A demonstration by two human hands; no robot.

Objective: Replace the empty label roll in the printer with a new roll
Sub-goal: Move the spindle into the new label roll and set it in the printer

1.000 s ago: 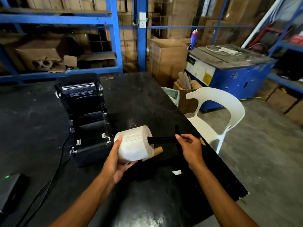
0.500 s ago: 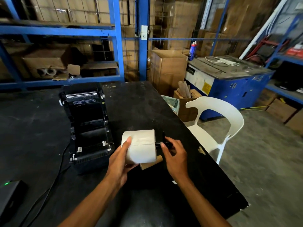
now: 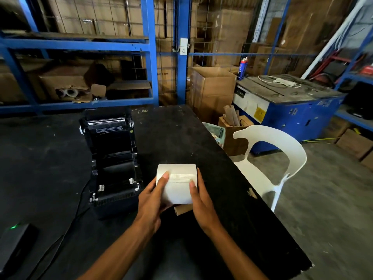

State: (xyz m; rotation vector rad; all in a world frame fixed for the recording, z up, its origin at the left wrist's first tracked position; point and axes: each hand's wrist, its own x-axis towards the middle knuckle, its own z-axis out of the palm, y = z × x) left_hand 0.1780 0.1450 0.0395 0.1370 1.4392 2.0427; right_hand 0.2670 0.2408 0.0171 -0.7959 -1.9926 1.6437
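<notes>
While both the left hand (image 3: pixel 153 201) and right hand (image 3: pixel 201 203) grasp the white cylindrical paper label roll (image 3: pixel 177 183), keep it level, lowering it squarely into the open black plastic printer (image 3: pixel 113 158) just left of it.

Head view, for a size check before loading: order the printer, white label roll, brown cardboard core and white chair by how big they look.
1. White chair
2. Printer, close to the chair; it sits nearer, so unsure
3. White label roll
4. Brown cardboard core, mostly hidden
</notes>
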